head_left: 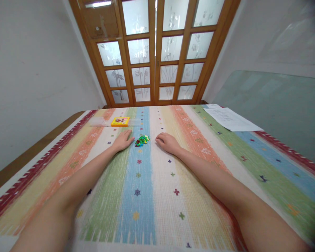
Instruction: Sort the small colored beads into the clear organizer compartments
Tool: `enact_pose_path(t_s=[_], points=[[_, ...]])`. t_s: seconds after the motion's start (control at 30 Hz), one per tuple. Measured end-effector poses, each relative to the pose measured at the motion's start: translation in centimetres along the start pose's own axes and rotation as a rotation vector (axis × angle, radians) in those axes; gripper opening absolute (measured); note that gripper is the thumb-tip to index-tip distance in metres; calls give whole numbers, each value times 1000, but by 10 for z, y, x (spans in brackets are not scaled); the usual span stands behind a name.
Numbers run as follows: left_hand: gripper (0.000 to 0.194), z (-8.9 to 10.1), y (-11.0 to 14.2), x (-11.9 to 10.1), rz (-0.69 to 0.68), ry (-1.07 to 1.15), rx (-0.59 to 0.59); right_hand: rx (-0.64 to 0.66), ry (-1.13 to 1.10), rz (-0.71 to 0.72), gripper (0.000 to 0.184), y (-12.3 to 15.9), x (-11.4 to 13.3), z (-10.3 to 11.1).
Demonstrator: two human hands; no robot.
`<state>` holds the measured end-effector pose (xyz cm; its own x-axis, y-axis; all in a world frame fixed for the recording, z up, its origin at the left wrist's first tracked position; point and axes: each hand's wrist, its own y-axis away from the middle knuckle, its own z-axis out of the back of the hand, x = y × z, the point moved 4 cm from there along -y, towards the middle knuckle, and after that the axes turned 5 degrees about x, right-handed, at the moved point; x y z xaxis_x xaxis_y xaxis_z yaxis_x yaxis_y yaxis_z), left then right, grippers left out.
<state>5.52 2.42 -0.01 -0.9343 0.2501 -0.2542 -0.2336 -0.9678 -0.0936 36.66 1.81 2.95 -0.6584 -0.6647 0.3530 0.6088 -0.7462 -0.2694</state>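
Note:
A small heap of tiny toy bricks [142, 140], mostly green with some yellow, white, blue and dark red, lies on the blue stripe of the tablecloth. Just left of the heap, my left hand [123, 140] rests on the cloth, fingers stretched out and thumb pointing toward the bricks. On the other side, a short gap away, my right hand [167, 142] lies with its fingers curled in and nothing visible in them. Beyond my left hand is a yellow box [120, 121] with a picture on its face.
Clear plastic bags [99, 121] lie beside the yellow box. Printed paper sheets [232, 119] lie at the far right of the striped tablecloth [136, 229]. Behind the table stand wooden doors with frosted panes [139, 50], and a pale green panel [275, 101] leans at right.

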Motion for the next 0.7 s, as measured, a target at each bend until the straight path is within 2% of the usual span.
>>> enact_pose_path(t_s=[0.07, 0.13, 0.23, 0.3, 0.43, 0.7], points=[[77, -5, -2, -20, -62, 30, 27, -2, -6, 3, 28, 0, 0, 0], [80, -8, -7, -32, -23, 34, -9, -1, -10, 5, 28, 0, 0, 0], [82, -9, -18, -35, 98, 40, -68, 3, -12, 4, 28, 1, 0, 1], [79, -10, -25, -36, 98, 55, -42, 5, -10, 3, 27, 1, 0, 1], [70, -5, -27, -46, -71, 87, 32, 8, -5, 6, 26, 0, 0, 1], [68, -6, -6, -88, -333, 181, 94, -4, -11, 7, 26, 0, 0, 0]])
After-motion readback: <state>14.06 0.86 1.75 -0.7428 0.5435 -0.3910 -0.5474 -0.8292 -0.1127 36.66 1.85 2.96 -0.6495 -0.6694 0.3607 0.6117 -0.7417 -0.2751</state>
